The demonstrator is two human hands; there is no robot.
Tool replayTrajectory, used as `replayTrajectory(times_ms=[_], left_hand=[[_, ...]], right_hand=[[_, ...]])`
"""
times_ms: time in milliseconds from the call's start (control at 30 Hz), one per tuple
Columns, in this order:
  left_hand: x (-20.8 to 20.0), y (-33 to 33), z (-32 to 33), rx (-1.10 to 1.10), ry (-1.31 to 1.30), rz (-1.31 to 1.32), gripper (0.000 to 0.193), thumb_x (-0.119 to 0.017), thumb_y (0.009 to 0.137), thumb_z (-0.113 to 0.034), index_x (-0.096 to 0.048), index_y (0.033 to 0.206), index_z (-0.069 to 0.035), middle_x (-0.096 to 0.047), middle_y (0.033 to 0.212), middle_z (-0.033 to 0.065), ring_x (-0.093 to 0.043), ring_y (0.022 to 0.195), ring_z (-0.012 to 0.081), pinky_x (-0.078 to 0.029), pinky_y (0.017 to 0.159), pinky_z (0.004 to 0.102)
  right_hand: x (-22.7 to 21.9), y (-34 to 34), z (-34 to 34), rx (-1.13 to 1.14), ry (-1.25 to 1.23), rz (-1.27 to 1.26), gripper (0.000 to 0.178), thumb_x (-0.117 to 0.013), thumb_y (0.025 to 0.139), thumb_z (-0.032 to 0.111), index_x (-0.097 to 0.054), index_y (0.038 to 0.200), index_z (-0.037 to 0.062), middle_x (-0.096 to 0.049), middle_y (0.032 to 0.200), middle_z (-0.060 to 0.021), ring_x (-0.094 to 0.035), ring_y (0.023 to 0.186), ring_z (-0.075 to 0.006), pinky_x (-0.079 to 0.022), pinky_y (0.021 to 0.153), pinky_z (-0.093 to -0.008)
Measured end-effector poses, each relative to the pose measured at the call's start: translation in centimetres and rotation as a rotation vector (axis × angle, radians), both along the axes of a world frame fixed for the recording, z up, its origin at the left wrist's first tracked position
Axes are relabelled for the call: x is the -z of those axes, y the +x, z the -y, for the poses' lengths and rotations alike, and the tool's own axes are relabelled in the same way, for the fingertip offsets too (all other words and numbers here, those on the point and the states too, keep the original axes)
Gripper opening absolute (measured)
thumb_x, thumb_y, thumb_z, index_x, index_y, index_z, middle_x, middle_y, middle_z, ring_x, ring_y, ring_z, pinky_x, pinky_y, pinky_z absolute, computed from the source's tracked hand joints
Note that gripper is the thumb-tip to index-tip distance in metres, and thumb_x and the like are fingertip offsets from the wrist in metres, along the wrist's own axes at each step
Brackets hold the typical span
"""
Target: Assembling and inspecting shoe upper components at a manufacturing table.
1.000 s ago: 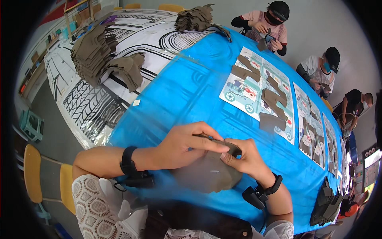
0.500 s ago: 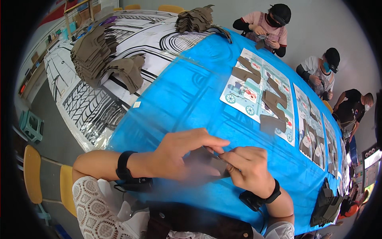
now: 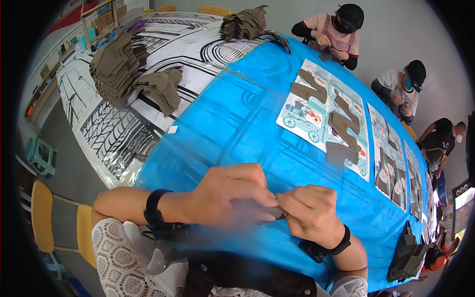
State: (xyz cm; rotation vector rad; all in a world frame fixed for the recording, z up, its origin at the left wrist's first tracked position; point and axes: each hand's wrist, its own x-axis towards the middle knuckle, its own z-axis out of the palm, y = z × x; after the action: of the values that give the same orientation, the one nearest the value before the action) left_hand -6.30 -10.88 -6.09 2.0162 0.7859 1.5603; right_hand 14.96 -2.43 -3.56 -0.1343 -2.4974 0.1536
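Between both my hands, over the near part of the blue table cover (image 3: 213, 133), is a dark grey-brown cut piece of fabric (image 3: 252, 210), largely covered by my fingers and blurred. My left hand (image 3: 232, 193) pinches it with thumb and forefinger. Close against those fingertips, my right hand (image 3: 311, 210) grips the fabric's right edge, its fingers curled. Both wrists carry black straps. To the right of my hands, similar brown cut pieces (image 3: 341, 126) lie on a printed mat (image 3: 297, 116).
At the far left stand a tall stack of brown cut pieces (image 3: 116, 69) and another stack (image 3: 245, 22). More dark pieces (image 3: 408, 255) lie at the right edge. Co-workers (image 3: 341, 29) sit across the table. A yellow chair (image 3: 42, 215) and green stool (image 3: 40, 156) are at left.
My left forefinger and thumb, stretched out before, have closed onto the fabric beside my right fingertips. Less of the fabric shows now. My right hand stays nearly in place.
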Motion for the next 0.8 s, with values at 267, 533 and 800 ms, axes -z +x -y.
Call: replayTrajectory(times_ms=[267,533,800], left_hand=[[-0.3,0.3,-0.2,-0.104,0.155,-0.081,0.020,-0.083,0.076,-0.003,-0.075,0.093,0.001,-0.066,0.079,0.0091,-0.063,0.067,0.0212,-0.048,0.057,0.0298],[-1.8,0.1,-0.3,-0.387,0.199,-0.233,0.036,-0.084,0.078,-0.015,-0.073,0.108,0.001,-0.069,0.095,0.0126,-0.062,0.079,0.0248,-0.050,0.074,0.0352],[0.8,-1.2,-1.2,-0.373,-0.127,-0.244,0.103,-0.083,0.078,-0.045,-0.027,0.151,0.003,-0.046,0.145,0.0214,-0.051,0.130,0.0331,-0.040,0.109,0.0411]], right_hand=[[-0.3,0.4,0.7,-0.021,-0.138,0.042,0.027,-0.069,0.066,0.001,-0.071,0.093,0.0049,-0.060,0.072,-0.0048,-0.059,0.055,-0.0215,-0.045,0.047,-0.0323],[-0.9,0.3,-0.2,0.052,-0.441,0.065,0.010,-0.070,0.084,0.008,-0.068,0.091,0.0010,-0.062,0.071,-0.0117,-0.063,0.058,-0.0270,-0.048,0.052,-0.0321],[0.8,-0.5,-1.1,0.146,-1.315,-0.500,0.029,-0.063,0.098,0.022,-0.060,0.115,-0.0010,-0.066,0.100,-0.0042,-0.060,0.088,-0.0109,-0.048,0.077,-0.0271]])
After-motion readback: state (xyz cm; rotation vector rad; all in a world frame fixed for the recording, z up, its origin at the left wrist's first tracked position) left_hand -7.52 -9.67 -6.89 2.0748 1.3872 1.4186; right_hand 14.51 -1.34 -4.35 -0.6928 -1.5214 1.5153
